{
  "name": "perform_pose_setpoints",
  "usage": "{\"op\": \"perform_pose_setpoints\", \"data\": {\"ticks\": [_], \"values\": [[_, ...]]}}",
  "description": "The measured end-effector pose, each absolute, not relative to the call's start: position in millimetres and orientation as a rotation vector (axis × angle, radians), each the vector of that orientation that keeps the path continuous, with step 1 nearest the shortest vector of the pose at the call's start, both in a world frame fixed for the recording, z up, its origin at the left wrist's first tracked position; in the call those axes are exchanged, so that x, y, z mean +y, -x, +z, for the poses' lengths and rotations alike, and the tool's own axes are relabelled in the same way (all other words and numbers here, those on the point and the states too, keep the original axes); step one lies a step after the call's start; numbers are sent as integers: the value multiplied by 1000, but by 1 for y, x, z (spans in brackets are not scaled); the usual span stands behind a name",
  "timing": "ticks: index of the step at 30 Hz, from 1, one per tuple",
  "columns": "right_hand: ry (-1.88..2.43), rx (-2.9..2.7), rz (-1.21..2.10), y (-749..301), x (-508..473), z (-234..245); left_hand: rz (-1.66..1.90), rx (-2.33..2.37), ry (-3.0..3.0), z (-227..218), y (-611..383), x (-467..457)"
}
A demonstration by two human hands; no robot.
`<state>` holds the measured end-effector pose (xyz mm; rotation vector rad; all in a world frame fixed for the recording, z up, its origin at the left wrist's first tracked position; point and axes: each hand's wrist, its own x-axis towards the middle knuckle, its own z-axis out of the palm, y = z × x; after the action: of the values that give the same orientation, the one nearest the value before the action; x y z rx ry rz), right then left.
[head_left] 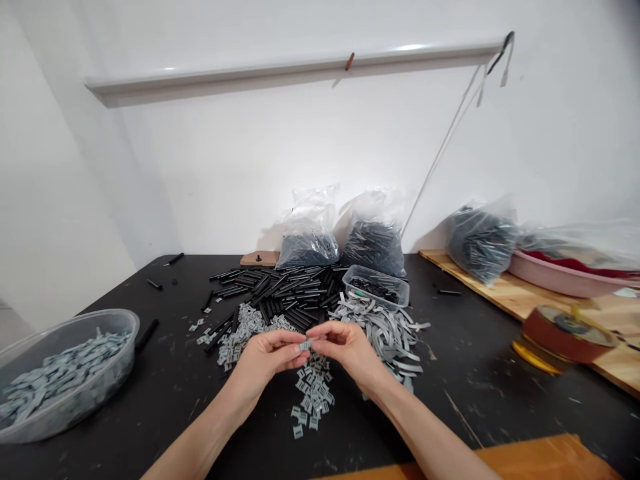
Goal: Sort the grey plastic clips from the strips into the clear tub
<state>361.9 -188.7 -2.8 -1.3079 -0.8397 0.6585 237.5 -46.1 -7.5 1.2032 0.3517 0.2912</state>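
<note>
My left hand (273, 357) pinches a small grey plastic clip (305, 345) between thumb and fingers. Facing it, my right hand (345, 347) has thumb and forefinger closed at the clip's right edge; its fingertips partly hide the piece. Beneath both hands a loose pile of similar grey clips (315, 393) spreads on the black table (200, 427), and more clips (243, 333) lie to the left. Curved light-grey strips (390, 333) are heaped just right of my right hand. Behind the hands lie many short black tubes (280, 290).
At the left stands a clear tub (131, 327) of grey pieces. A clear plastic box (404, 293) holds small black parts. Plastic bags (307, 247) of dark pieces lean at the wall. On the right are a wooden board (480, 293), a pink basin (560, 277) and a tape roll (565, 337).
</note>
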Motion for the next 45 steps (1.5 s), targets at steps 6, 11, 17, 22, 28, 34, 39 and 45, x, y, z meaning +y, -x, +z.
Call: {"op": "perform_pose_setpoints", "data": {"ticks": [6,11,17,22,28,34,39,45], "values": [[1259,-789,737,-362,-186,-6,303,341,-1296,-11,-241,-50],[1272,-782,747,-365,-187,-4,292,338,-1308,-6,-238,-50],[1253,-781,763,-363,-186,-4,276,307,-1381,3,-233,-49],[1288,-865,820,-367,-192,1,270,363,-1316,-6,-237,-44],[1298,-1064,823,-373,-200,9,218,372,-1208,-5,-234,-40],[1242,-1114,836,-373,-198,5,114,342,-1162,-6,-235,-41],[1242,-1142,951,-373,-200,6,95,321,-1143,-5,-234,-41],[1302,-997,998,-370,-199,6,107,264,-1094,-5,-232,-42]]}}
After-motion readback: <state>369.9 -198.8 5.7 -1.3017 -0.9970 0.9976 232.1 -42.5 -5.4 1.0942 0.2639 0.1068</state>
